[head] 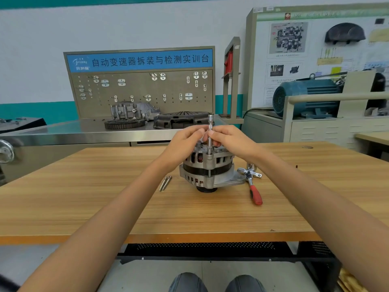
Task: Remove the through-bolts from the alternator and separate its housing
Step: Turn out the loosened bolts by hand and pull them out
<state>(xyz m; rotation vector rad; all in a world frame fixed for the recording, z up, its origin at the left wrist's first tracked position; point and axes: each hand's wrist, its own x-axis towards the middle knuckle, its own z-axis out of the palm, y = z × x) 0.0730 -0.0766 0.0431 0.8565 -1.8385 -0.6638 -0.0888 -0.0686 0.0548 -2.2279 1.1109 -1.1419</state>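
Wooden table [105,197]: both hands pinch socket extension [210,131] above alternator [207,171].

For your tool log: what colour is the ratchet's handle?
Red, on the ratchet handle in the head view.

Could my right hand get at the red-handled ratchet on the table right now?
Probably yes. The ratchet lies in the open just right of the alternator, nothing covering it, though the right hand would first have to release the socket extension.

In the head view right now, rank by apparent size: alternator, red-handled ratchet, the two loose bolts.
1. alternator
2. ratchet
3. bolts, each thinner and shorter than the ratchet; the pair look alike.
All lie at similar distance, so the ranking holds.
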